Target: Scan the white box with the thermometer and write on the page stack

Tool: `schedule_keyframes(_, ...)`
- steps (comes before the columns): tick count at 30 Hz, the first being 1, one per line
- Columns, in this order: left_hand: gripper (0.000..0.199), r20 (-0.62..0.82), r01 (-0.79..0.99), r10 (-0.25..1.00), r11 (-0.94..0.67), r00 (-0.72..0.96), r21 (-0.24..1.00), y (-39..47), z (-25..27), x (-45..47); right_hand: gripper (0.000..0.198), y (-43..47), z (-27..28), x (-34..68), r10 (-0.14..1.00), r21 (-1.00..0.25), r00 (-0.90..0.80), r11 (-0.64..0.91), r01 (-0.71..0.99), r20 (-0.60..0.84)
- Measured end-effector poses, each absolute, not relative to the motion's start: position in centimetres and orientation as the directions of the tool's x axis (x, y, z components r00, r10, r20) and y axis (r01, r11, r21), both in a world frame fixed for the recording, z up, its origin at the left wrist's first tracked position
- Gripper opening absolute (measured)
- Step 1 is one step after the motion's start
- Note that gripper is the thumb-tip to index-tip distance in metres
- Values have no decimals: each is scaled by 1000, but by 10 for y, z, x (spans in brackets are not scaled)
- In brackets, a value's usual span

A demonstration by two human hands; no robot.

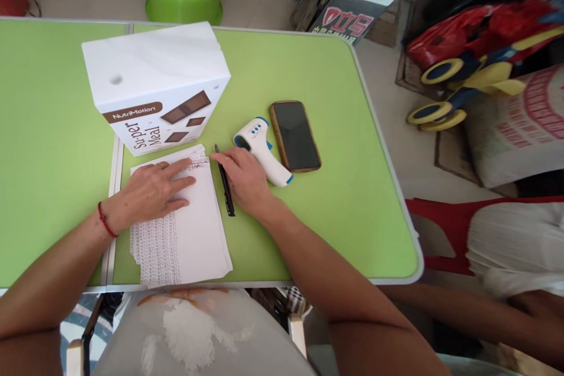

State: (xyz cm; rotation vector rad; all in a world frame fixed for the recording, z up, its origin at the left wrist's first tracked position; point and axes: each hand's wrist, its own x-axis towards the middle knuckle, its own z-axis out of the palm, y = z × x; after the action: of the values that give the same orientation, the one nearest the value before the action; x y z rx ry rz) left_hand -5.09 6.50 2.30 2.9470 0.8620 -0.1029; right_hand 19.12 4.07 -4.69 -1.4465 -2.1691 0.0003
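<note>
Our left hand [152,191], with a red cord at the wrist and a gold ring, lies flat and open on the stack of white paper sheets with printed columns [185,229] at the lower middle of the frame, fingers spread and gripping nothing. Our right hand [244,179] rests just to the right, fingers loosely curled on the slim black pen [224,188], which lies on the light green tabletop [343,188] alongside the paper's right edge. Just beyond the right hand sits a white and blue infrared thermometer gun [262,150], and beside it a dark smartphone in a brown case [294,136]. Farther up, left of centre, stands a white NutriMotion Super Meal carton [156,85], touching the top of the paper stack.
</note>
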Motion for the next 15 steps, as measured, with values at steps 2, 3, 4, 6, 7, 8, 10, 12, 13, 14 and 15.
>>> schedule_keyframes(2, 34, -66, 536, 533, -843, 844, 52, 65, 22, -52, 38, 41, -47, 191, 856, -211, -325, 432, 877, 401)
schedule_keyframes(3, 34, -49, 531, 529, -846, 847, 52, 66, 22, -52, 39, 42, -47, 192, 857, -186, -340, 434, 882, 387)
schedule_keyframes(4, 32, -21, 527, 526, -849, 850, 52, 66, 21, -52, 40, 42, -46, 192, 858, -169, -352, 436, 884, 374)
schedule_keyframes(6, 26, 84, 509, 513, -859, 855, 60, 68, 19, -54, 42, 42, -47, 192, 860, -160, -366, 442, 883, 355)
schedule_keyframes(7, 22, 171, 498, 502, -864, 848, 72, 69, 18, -54, 42, 42, -47, 192, 862, -169, -367, 444, 880, 350)
schedule_keyframes(8, 18, 280, 489, 492, -868, 824, 86, 70, 16, -56, 43, 42, -47, 191, 863, -187, -364, 446, 875, 350)
schedule_keyframes(10, 9, 530, 504, 481, -856, 699, 112, 73, 13, -60, 43, 42, -46, 191, 866, -240, -345, 444, 863, 362)
schedule_keyframes(12, 14, 722, 605, 507, -781, 471, 153, 77, 12, -66, 41, 41, -42, 191, 865, -276, -309, 433, 858, 396)
schedule_keyframes(13, 20, 769, 673, 534, -715, 351, 189, 80, 13, -69, 39, 41, -39, 192, 865, -279, -281, 416, 866, 417)
schedule_keyframes(14, 27, 794, 738, 565, -631, 224, 240, 82, 14, -73, 36, 41, -35, 194, 867, -273, -244, 385, 882, 435)
schedule_keyframes(15, 36, 783, 773, 609, -555, 125, 307, 86, 15, -75, 34, 41, -31, 197, 874, -260, -196, 335, 906, 445)
